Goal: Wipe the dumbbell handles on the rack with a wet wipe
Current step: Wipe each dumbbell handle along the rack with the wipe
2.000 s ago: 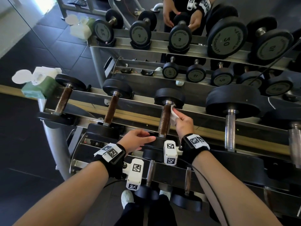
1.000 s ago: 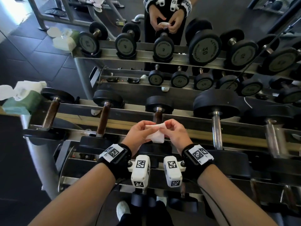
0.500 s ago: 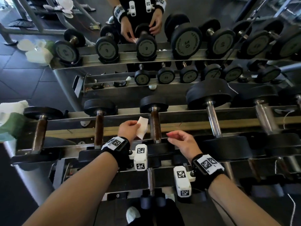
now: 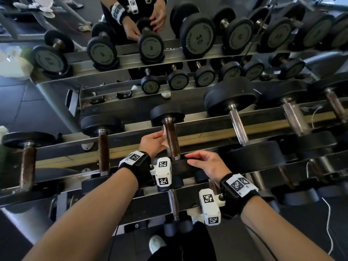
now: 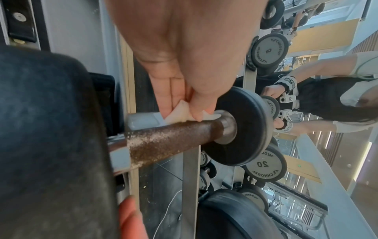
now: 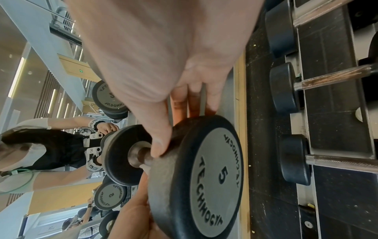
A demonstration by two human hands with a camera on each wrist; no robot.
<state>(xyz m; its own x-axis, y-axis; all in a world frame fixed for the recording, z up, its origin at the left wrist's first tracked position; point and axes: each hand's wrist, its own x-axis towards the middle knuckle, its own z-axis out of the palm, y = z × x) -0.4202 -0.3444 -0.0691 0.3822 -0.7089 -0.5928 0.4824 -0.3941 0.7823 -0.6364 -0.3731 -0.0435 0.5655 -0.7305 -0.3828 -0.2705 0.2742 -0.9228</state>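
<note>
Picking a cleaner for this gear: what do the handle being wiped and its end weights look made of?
Handle: likely knurled steel, brown and speckled, possibly rusted; shiny collars at the ends. End weight: matte black, probably rubber-coated, with a grey printed face.

The dumbbell handle (image 5: 171,140) was rough, knurled, rust-brown metal with smooth chrome collars (image 5: 227,127). Its end plates (image 6: 196,176) were matt black rubber. The wipe (image 5: 180,114) looked like soft white cloth. The rack rails (image 4: 216,125) were brushed steel.
</note>
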